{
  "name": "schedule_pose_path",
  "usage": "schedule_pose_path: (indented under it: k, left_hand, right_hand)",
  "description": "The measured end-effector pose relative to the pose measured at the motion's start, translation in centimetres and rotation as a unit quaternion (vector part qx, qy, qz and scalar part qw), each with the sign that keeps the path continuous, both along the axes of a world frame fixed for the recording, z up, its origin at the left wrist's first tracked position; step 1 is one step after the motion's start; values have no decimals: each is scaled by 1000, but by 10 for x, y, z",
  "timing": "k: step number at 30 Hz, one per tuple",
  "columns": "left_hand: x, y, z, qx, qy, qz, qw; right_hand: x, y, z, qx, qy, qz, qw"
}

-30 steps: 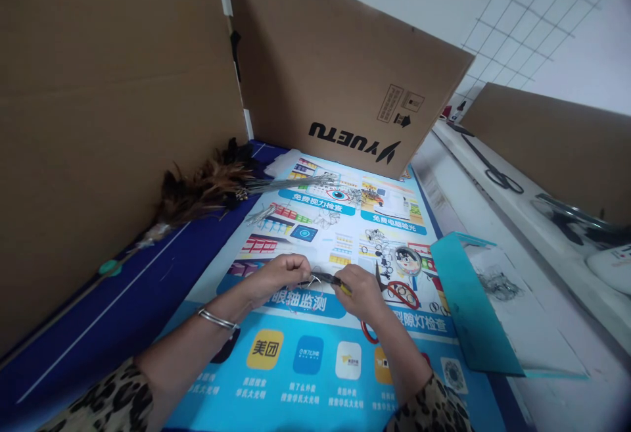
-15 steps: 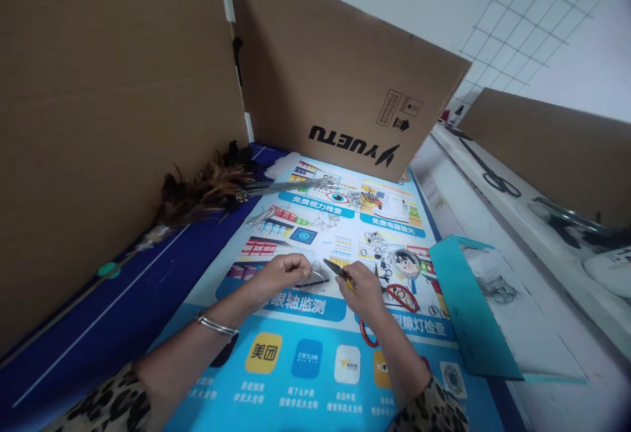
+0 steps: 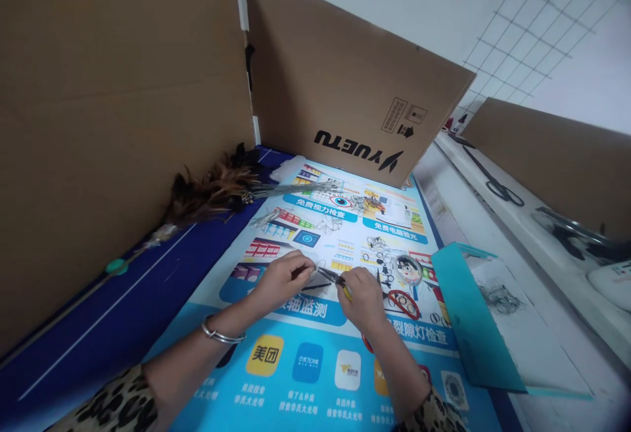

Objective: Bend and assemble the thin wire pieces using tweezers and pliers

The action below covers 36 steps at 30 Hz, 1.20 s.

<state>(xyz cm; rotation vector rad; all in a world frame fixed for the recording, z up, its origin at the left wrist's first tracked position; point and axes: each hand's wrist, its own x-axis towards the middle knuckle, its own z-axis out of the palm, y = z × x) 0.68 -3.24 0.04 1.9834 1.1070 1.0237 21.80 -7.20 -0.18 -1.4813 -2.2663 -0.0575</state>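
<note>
My left hand [image 3: 288, 279] pinches a thin wire loop [image 3: 320, 265] between thumb and fingertips; the loop is small and partly hidden. My right hand [image 3: 362, 295] is wrapped round pliers with yellow handles [image 3: 347, 291]. The dark jaws of the pliers point left and meet the wire beside my left fingertips. Below the jaws, a thin dark strip [image 3: 318, 288] lies on the printed mat [image 3: 296, 323]. Red-handled scissors [image 3: 405, 305] lie partly under my right hand and wrist.
A feather bundle [image 3: 211, 189] and thin wires [image 3: 296, 187] lie at the left and back. Black rings [image 3: 386, 274] and a round picture tin [image 3: 408, 269] sit right. Cardboard panels [image 3: 345, 77] stand behind; a teal box [image 3: 476, 320] holds tangled wire.
The pliers have moved left and now reach the wire at my left fingertips. The view has shifted slightly, so the surroundings appear a little further right and lower.
</note>
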Motion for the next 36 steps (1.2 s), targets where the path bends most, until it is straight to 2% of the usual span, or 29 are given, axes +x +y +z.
schedule_pose_path:
  k: [11, 16, 24, 29, 36]
  left_hand:
    - [4, -6, 5, -16, -19, -16, 1000]
    - [2, -3, 3, -31, -34, 1, 999]
    - [0, -7, 3, 61, -5, 16, 998]
    - [2, -8, -2, 85, 5, 9, 996]
    - [5, -9, 0, 42, -19, 9, 999]
  right_hand:
    - [-9, -6, 1, 12, 21, -11, 1000]
    - [-5, -4, 0, 31, 60, -16, 998]
    - [-4, -4, -1, 37, 63, -4, 997]
    - [-7, -5, -1, 29, 40, -12, 999]
    - [-9, -4, -2, 30, 43, -9, 999]
